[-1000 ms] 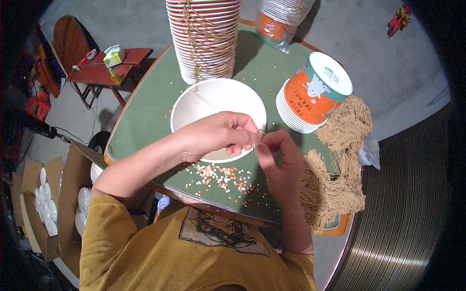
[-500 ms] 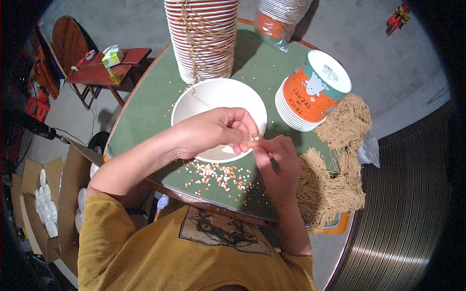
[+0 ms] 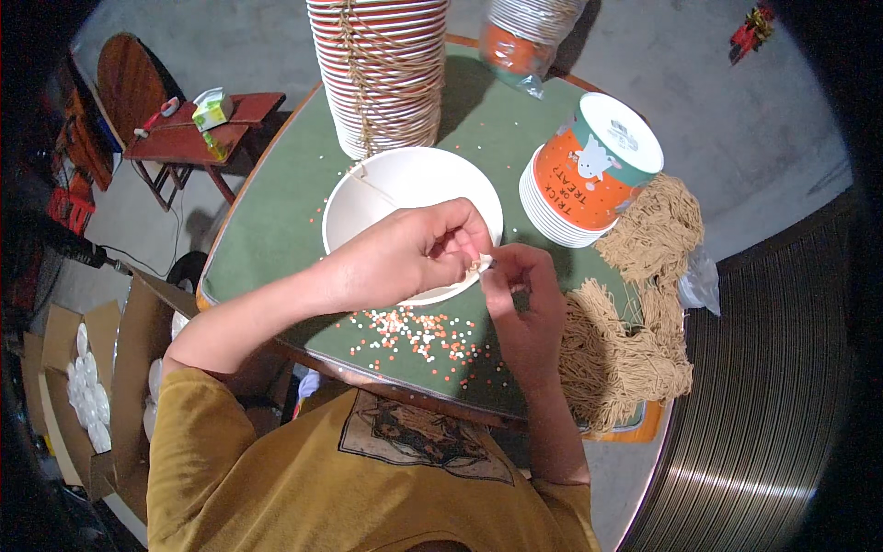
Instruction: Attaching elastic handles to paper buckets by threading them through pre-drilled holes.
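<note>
Just in front of me on the table is a white-lined paper bucket (image 3: pixel 386 184), its open mouth facing up. A tan string (image 3: pixel 372 184) runs from its far left rim down into it. At the near right rim, my left hand (image 3: pixel 414 248) is closed, thumb and fingers pinching a pale end of string (image 3: pixel 480 264). My right hand (image 3: pixel 524 290) pinches at the same spot, its fingertips meeting the left ones. The fingers hide most of the string there, and the bucket's outside is out of sight.
A tall stack of buckets with string handles (image 3: pixel 391 83) stands behind. Upside-down orange buckets (image 3: pixel 575 184) and bundles of tan string (image 3: pixel 635 359) lie right. Orange and white dots (image 3: pixel 414 336) are scattered near the table edge. Opened cartons (image 3: pixel 87 386) stand at left.
My left hand has turned slightly at the rim, and both hands' fingertips have shifted on the string. A pale bit now shows between them. The bucket has barely moved.
</note>
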A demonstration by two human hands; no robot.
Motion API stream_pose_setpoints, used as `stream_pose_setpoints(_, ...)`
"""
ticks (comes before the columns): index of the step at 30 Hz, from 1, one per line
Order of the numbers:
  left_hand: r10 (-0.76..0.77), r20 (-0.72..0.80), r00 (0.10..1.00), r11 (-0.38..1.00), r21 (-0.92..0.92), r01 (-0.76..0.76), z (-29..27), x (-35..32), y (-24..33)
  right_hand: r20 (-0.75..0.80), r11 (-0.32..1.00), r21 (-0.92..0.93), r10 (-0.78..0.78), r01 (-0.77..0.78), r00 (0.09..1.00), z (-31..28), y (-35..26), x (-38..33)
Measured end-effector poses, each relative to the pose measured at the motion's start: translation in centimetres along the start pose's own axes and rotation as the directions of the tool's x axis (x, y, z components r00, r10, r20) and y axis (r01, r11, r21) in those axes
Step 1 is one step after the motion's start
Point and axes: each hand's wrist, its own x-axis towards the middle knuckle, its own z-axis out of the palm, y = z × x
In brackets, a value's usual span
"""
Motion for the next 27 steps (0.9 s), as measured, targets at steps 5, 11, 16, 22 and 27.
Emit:
stream_pose_setpoints(5,0.419,-0.044,0.907,0.703,0.648,-0.294,0.6,-0.1,0.8,0.045,0.996,-0.024,0.088,-0.087,0.995,-0.1,-0.3,0.0)
stream_pose_setpoints(11,0.44,-0.04,0.897,0.752,0.562,-0.344,1.6,0.1,0.7,0.075,0.996,0.007,0.084,-0.085,0.994,-0.3,-0.3,-0.1)
stream_pose_setpoints(16,0.359,-0.108,0.927,0.832,0.487,-0.265,1.3,0.4,0.7,0.088,0.942,0.241,0.221,-0.236,0.971,-0.4,0.4,-0.1)
stream_pose_setpoints(22,0.371,-0.092,0.924,0.826,0.488,-0.283,1.2,0.5,0.3,0.07,0.925,0.082,0.365,-0.37,0.928,-0.2,-0.7,0.6)
stream_pose_setpoints(27,0.352,-0.047,0.935,0.832,0.474,-0.289,0.9,0.4,0.3,0.099,0.904,0.194,0.368,-0.381,0.924,0.0,-0.5,0.8)
